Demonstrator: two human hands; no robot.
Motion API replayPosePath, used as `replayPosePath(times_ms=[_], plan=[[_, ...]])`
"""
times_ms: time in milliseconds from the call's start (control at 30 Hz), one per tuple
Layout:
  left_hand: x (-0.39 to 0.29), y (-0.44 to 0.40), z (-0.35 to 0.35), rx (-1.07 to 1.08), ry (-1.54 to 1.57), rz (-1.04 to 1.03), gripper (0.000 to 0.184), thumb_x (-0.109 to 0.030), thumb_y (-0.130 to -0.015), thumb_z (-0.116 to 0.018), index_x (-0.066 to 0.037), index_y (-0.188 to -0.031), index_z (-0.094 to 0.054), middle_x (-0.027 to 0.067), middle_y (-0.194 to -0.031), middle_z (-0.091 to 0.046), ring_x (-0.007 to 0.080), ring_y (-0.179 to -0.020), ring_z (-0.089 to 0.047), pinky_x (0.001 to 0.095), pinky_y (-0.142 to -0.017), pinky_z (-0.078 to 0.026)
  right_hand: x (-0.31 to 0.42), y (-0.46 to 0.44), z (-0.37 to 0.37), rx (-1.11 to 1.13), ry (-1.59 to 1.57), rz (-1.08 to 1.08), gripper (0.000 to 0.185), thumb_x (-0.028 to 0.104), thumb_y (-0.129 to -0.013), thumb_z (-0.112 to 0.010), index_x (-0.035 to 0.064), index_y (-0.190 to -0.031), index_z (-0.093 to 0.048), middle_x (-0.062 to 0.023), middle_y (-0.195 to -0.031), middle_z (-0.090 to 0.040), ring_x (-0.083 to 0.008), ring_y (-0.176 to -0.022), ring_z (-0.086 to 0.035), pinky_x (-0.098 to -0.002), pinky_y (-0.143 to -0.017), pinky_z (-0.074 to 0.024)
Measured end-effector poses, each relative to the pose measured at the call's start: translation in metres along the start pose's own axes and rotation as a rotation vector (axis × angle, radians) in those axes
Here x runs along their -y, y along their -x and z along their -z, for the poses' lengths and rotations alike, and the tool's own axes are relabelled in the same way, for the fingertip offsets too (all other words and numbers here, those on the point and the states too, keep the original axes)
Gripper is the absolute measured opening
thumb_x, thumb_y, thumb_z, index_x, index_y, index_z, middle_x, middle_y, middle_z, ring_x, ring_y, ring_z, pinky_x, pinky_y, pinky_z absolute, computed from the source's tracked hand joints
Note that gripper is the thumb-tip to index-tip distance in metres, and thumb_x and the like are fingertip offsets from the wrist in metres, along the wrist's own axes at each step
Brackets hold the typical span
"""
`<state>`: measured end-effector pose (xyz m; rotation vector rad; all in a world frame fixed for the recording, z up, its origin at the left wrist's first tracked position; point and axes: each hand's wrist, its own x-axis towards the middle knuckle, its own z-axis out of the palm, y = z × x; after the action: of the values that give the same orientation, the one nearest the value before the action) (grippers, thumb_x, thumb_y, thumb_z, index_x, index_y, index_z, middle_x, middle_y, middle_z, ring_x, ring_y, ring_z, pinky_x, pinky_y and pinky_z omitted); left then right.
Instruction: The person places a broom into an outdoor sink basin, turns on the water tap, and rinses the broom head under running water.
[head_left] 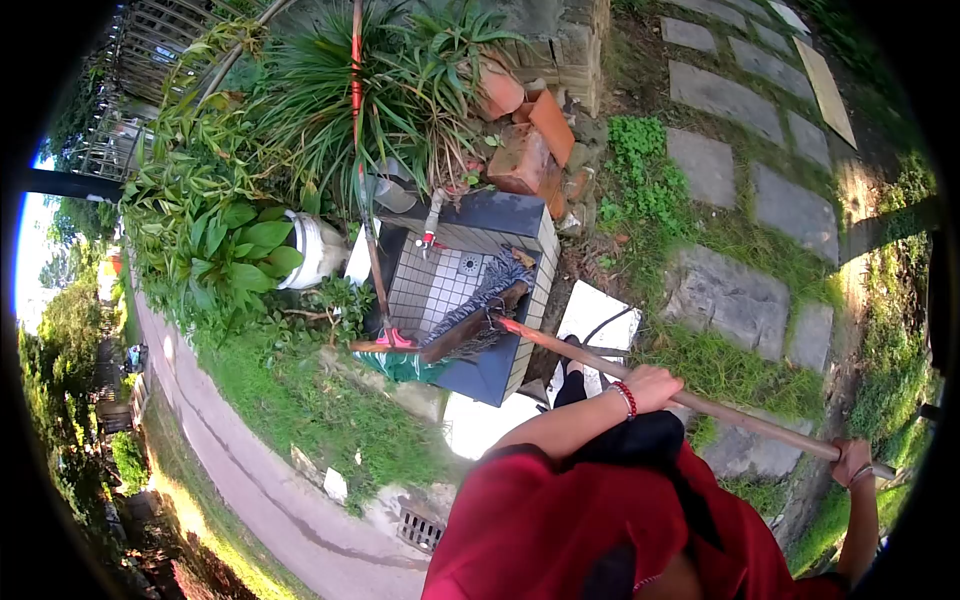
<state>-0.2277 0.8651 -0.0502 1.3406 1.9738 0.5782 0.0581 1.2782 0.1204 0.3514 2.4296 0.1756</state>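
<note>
The left hand (655, 387), a red beaded bracelet at its wrist, is closed around the wooden pole of a grey-bristled broom (745, 420); the right hand (853, 462) grips the same pole near its end. Both are at about 4 o'clock from the tiled basin (490, 208). The broom's head lies over the basin, bristles towards 11 o'clock; whether it touches the rim I cannot tell. A green-bristled second broom (376, 262) has its head towards 7 or 8 o'clock, and a white pot (318, 252) stands at 9 o'clock
</note>
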Motion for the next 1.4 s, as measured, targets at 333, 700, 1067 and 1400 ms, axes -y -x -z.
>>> replayPosePath(times_ms=[333, 700, 1067, 1400], plan=[[0.056, -0.016, -0.031, 0.339, 0.361, -0.032, 0.046, -0.054, -0.082, -0.065, -0.012, -0.099, -0.065, 0.0131, -0.094, -0.067, 0.0310, -0.093, -0.064, 0.0414, -0.081, -0.049, 0.033, 0.010, 0.024, 0.031, 0.129, -0.083, 0.012, 0.011, -0.067, -0.063, 0.0157, -0.077, -0.065, -0.0148, -0.071, -0.066, -0.0371, -0.071, -0.066, -0.0465, -0.069, -0.0508], [0.230, 0.035, -0.023, 0.263, 0.341, 0.574, 0.040, -0.046, -0.090, -0.052, -0.013, -0.103, -0.072, 0.0103, -0.118, -0.066, 0.0294, -0.110, -0.060, 0.0405, -0.096, -0.045, 0.049, 0.038, -0.027, 0.168, 0.024, -0.131, 0.017, 0.009, -0.069, -0.061, 0.0146, -0.085, -0.064, -0.0174, -0.068, -0.063, -0.0426, -0.069, -0.063, -0.0534, -0.067, -0.0473], [0.156, 0.023, -0.070, 0.440, 0.257, 0.032, 0.026, -0.028, -0.087, -0.052, -0.020, -0.105, -0.068, 0.0091, -0.102, -0.070, 0.0310, -0.100, -0.066, 0.0454, -0.082, -0.051, 0.035, 0.019, -0.032, 0.217, -0.018, -0.040, 0.006, 0.014, -0.068, -0.063, 0.0128, -0.073, -0.067, -0.0187, -0.070, -0.066, -0.0402, -0.072, -0.065, -0.0484, -0.068, -0.0534], [0.123, 0.093, 0.050, 0.249, -0.078, 0.304, 0.019, -0.018, -0.069, -0.060, -0.013, -0.081, -0.073, 0.0143, -0.082, -0.070, 0.0321, -0.084, -0.068, 0.0431, -0.075, -0.053, 0.050, -0.041, -0.047, 0.388, -0.384, 0.067, 0.015, 0.023, -0.071, -0.067, 0.0202, -0.083, -0.074, -0.0090, -0.083, -0.072, -0.0286, -0.079, -0.069, -0.0372, -0.075, -0.0553]])
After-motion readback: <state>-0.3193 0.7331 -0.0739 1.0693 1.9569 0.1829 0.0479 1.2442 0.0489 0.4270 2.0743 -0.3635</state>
